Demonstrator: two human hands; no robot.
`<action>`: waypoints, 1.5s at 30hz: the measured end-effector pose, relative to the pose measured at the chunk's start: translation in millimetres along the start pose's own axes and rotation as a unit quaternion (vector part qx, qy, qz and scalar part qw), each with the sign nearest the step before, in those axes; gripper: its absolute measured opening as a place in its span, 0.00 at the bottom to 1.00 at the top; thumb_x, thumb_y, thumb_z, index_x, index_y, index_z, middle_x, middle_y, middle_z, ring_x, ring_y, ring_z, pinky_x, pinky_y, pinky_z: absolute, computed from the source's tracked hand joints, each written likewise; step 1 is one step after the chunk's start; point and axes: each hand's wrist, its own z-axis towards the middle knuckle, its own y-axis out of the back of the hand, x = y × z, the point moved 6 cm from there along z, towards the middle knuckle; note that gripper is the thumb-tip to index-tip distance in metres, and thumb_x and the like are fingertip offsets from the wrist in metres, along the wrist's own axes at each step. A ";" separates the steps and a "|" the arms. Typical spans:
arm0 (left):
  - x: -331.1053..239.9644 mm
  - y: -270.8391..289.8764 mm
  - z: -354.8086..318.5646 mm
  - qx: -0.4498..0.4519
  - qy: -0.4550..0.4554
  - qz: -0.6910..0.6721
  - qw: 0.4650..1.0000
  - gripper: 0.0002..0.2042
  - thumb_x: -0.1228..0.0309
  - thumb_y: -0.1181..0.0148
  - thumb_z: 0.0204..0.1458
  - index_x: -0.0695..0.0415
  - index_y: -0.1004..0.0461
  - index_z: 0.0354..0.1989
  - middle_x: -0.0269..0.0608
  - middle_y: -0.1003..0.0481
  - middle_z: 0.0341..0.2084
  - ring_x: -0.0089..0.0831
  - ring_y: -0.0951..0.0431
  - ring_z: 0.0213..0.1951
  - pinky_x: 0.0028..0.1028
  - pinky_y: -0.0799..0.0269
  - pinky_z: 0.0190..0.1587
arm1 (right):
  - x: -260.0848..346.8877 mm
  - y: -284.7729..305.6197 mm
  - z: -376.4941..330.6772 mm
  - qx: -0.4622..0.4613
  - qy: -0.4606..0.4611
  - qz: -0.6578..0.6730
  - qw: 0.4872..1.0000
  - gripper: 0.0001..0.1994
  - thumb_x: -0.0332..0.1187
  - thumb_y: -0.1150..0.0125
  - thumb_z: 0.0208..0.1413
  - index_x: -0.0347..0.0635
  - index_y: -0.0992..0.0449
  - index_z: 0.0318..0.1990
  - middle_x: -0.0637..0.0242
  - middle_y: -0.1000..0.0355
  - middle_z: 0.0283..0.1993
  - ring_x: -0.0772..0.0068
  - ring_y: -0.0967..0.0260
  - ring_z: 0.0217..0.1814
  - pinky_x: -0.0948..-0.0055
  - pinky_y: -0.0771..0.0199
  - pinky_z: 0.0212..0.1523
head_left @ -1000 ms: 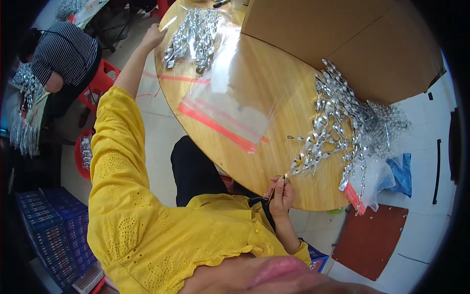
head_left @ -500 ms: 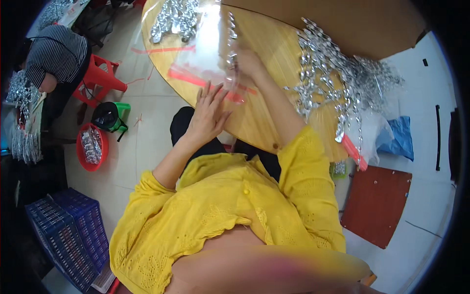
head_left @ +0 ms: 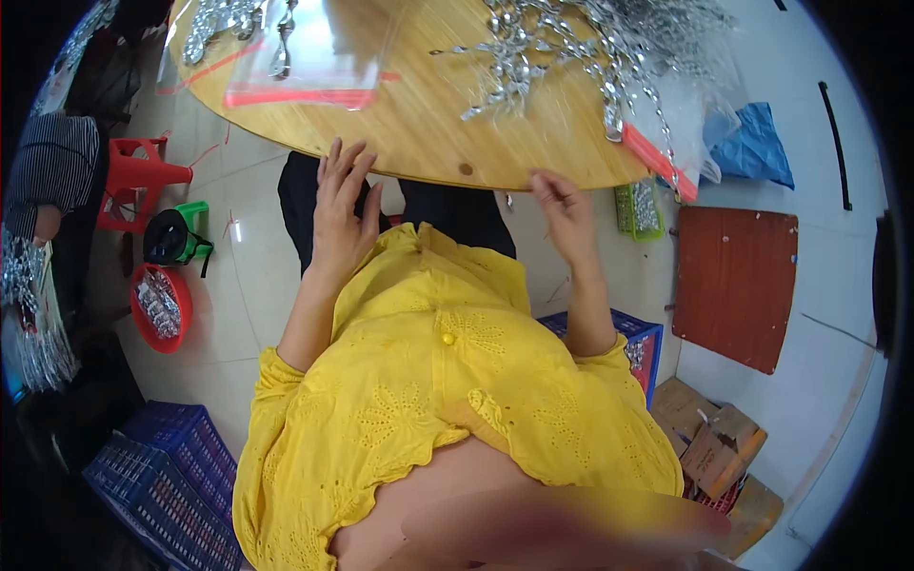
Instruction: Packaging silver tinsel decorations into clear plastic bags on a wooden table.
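My left hand [head_left: 343,205] is at the near edge of the round wooden table [head_left: 419,143], fingers stretched and apart, holding nothing. Over the same edge, further right, my right hand [head_left: 568,219] has its fingers loosely bent, and I see nothing in it. Beyond my left hand lies a clear plastic bag [head_left: 333,57] with a red strip along its near end. A shiny silver twisted strand [head_left: 283,43] rests on that bag. A tangled heap of silver strands [head_left: 571,48] covers the table's far right, and a smaller silver bunch [head_left: 217,29] lies far left.
On the floor at left stand a red stool [head_left: 143,176], a red basin [head_left: 162,309] of packed silver pieces and blue crates [head_left: 176,485]. To the right are a brown board [head_left: 733,285], a blue bag [head_left: 752,147] and cardboard boxes [head_left: 714,443]. A person in stripes [head_left: 57,171] sits at left.
Both hands have drawn back from the plastic bag to the table's near edge. My right hand has left the silver strand, which now lies on the bag. The view has shifted.
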 end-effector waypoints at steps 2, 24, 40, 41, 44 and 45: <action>-6.7 1.3 -10.3 -0.006 0.004 -0.016 1.000 0.18 0.81 0.49 0.41 0.60 0.36 0.44 0.46 0.37 0.46 0.47 0.44 0.54 0.38 0.49 0.54 | 12.1 31.4 8.4 -0.072 0.015 -0.158 0.985 0.09 0.30 0.45 0.48 0.38 0.28 0.37 0.70 0.31 0.29 0.84 0.38 0.29 0.85 0.38 0.32; -18.8 -18.9 10.2 -0.006 0.096 -0.069 0.993 0.14 0.80 0.48 0.43 0.59 0.33 0.41 0.43 0.34 0.43 0.38 0.34 0.46 0.28 0.37 0.46 | 40.3 -26.0 51.2 -0.044 0.143 -0.386 0.910 0.06 0.36 0.40 0.38 0.46 0.26 0.24 0.72 0.34 0.25 0.71 0.41 0.32 0.71 0.47 0.36; 5.7 -39.9 92.8 0.049 0.052 -0.068 0.995 0.14 0.78 0.47 0.42 0.58 0.32 0.41 0.42 0.34 0.41 0.39 0.36 0.45 0.30 0.40 0.47 | 154.2 78.5 148.2 0.108 0.090 0.481 0.865 0.03 0.29 0.56 0.53 0.41 0.40 0.30 0.73 0.50 0.19 0.84 0.53 0.19 0.87 0.51 0.20; 6.4 -41.4 97.6 0.058 0.056 -0.074 0.994 0.14 0.78 0.47 0.42 0.58 0.32 0.41 0.42 0.34 0.41 0.39 0.36 0.45 0.30 0.40 0.47 | 161.6 88.9 147.6 0.089 0.147 0.444 0.879 0.04 0.29 0.55 0.53 0.40 0.37 0.34 0.73 0.45 0.21 0.85 0.51 0.19 0.88 0.51 0.21; 11.5 -42.7 107.2 0.073 0.062 -0.070 0.993 0.14 0.77 0.47 0.42 0.58 0.32 0.40 0.42 0.34 0.41 0.38 0.36 0.45 0.30 0.40 0.47 | 160.4 87.0 147.1 0.049 0.132 0.320 0.937 0.08 0.29 0.52 0.52 0.38 0.35 0.40 0.73 0.40 0.22 0.87 0.49 0.21 0.88 0.50 0.22; 13.1 -42.0 109.3 0.074 0.064 -0.068 0.993 0.14 0.77 0.47 0.42 0.58 0.32 0.40 0.42 0.34 0.41 0.38 0.36 0.45 0.30 0.40 0.47 | 156.3 82.3 146.6 0.050 0.131 0.322 0.936 0.08 0.29 0.52 0.52 0.38 0.35 0.40 0.73 0.40 0.22 0.87 0.49 0.21 0.88 0.50 0.22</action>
